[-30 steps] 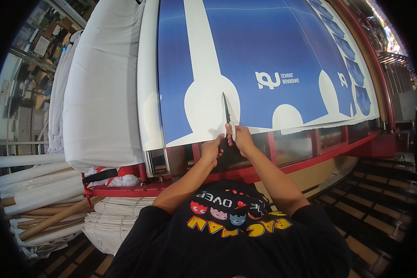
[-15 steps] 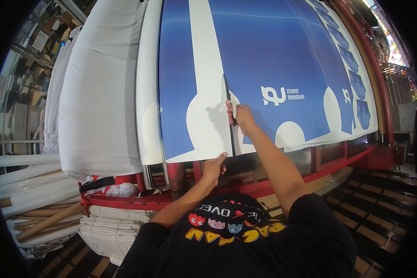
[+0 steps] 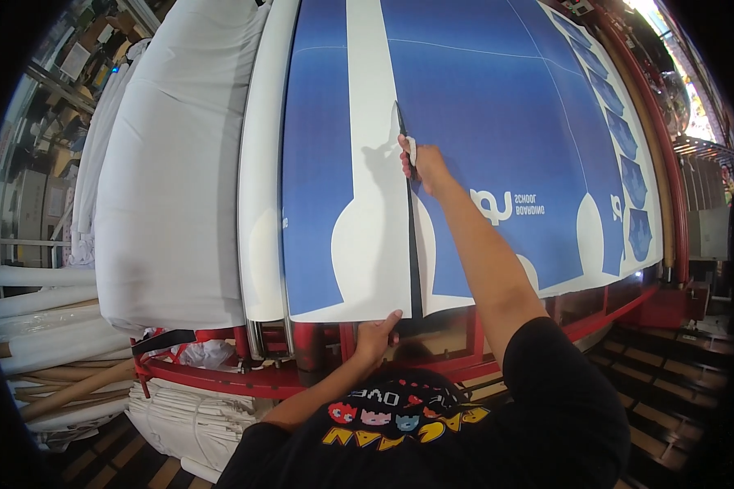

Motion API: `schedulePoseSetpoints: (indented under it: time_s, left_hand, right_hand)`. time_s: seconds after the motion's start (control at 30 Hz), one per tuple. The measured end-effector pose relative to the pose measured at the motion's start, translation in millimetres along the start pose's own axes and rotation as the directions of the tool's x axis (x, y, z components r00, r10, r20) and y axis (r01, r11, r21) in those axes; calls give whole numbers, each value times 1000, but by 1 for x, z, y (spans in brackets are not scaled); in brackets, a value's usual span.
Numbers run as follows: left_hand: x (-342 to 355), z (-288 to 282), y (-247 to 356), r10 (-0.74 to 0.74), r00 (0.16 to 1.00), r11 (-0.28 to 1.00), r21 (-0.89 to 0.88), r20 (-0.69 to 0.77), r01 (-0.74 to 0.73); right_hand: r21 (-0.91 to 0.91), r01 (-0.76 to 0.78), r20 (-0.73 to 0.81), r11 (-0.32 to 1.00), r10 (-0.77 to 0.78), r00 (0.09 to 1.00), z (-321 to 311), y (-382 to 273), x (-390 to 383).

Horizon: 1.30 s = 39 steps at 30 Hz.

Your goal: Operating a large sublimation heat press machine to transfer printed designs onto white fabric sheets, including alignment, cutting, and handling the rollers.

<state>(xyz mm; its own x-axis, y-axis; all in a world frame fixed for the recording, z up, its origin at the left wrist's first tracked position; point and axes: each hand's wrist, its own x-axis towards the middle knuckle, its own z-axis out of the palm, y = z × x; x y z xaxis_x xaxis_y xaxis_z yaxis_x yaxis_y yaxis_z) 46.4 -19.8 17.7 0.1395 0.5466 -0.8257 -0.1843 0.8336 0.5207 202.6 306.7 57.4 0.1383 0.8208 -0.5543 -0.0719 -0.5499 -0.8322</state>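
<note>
A wide printed sheet [image 3: 489,98], blue with white shapes, hangs over the machine in front of me. My right hand [image 3: 426,169] is closed round the handles of a pair of scissors [image 3: 402,122], partly wrapped in something white. Their blades point away from me, at the border between a white strip and the blue. Behind them a dark slit [image 3: 415,261] runs down to the near edge of the sheet. Just left of that slit, my left hand [image 3: 377,336] pinches the near edge with its thumb on top.
A big roll of pale grey cloth [image 3: 171,179] lies to the left, beside a narrower white roll [image 3: 261,163]. A red frame rail [image 3: 302,383] runs below the sheet. Cardboard tubes [image 3: 81,387] and a tied white bundle [image 3: 192,428] are at lower left.
My right hand and the scissors have moved farther up the sheet, and the slit has grown longer. The sheet's near edge and my left hand appear lower in the view.
</note>
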Motion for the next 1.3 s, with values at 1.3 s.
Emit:
schedulePoseSetpoints:
  time_s: [1.3]
  left_hand:
    - [3,-2,11,-188,981,974,-116,52,192]
  right_hand:
    - [-112,199,-8,974,-201,979,50,-165,311]
